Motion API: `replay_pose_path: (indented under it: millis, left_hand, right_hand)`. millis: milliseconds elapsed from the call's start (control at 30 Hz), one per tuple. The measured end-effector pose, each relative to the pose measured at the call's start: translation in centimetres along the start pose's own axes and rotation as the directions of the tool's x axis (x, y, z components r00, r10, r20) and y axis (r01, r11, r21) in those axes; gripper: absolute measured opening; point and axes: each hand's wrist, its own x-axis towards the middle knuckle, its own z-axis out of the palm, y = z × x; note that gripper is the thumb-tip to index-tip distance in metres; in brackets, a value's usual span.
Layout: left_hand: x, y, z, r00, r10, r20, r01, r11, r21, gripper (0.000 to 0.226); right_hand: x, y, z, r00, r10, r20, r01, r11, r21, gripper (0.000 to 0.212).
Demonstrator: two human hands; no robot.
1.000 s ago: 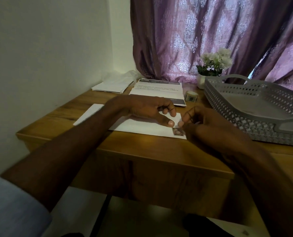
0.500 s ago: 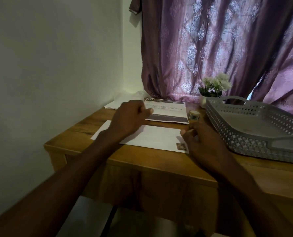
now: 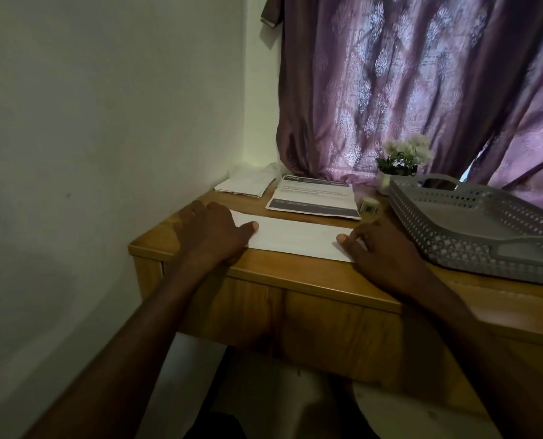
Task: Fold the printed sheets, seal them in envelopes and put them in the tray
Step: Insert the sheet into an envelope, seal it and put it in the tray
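Observation:
A white envelope (image 3: 295, 237) lies flat near the front edge of the wooden table (image 3: 295, 274). My left hand (image 3: 213, 229) rests on its left end, fingers spread, thumb on the paper. My right hand (image 3: 381, 245) covers its right end, thumb pointing left on the paper; the stamp is hidden under it. Behind the envelope lies a stack of printed sheets (image 3: 314, 198). The grey perforated tray (image 3: 479, 229) stands at the right, with nothing visible inside.
A pile of white envelopes (image 3: 248, 185) sits in the back left corner by the wall. A small roll of stamps (image 3: 369, 205) stands between sheets and tray. A white flower pot (image 3: 400, 166) is behind the tray, before a purple curtain (image 3: 422, 90).
My left hand slid left along the envelope to its left end. My right hand settled over the right end, covering the stamp. The camera tilted up and the view moved back.

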Motion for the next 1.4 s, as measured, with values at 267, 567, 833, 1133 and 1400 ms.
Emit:
replay_pose_path:
  millis: [267,567,833,1133,1400]
  left_hand:
    - [1.2,-1.8,-1.1,0.991,0.025,0.132,0.073,0.727,-0.683,0.057]
    - [-0.4,0.9,-3.7,0.981,0.136,-0.138,-0.17,0.261,-0.95,0.033]
    - [2.0,6.9,-7.5,0.953,0.176,-0.247,-0.257,0.035,-0.966,0.01]
    - [9.2,19.8,-9.3,0.938,0.151,-0.313,-0.321,0.029,-0.947,0.016]
    - [13.7,31.7,-2.1,0.955,0.196,-0.223,-0.257,0.168,-0.952,0.018]
  right_hand:
    - [-0.1,-0.1,0.1,0.999,-0.027,-0.037,0.026,0.999,-0.027,0.044]
    - [4.0,-0.8,-3.1,0.903,-0.214,-0.372,0.236,0.972,0.015,0.046]
    - [10.0,-2.0,-11.2,0.978,-0.122,-0.166,0.2,0.756,0.623,0.012]
    - [12.3,2.5,-18.5,0.943,0.12,-0.312,0.13,0.728,0.673,0.015]
    - [11.1,12.1,-18.0,0.915,0.375,-0.151,-0.119,0.608,0.785,0.026]
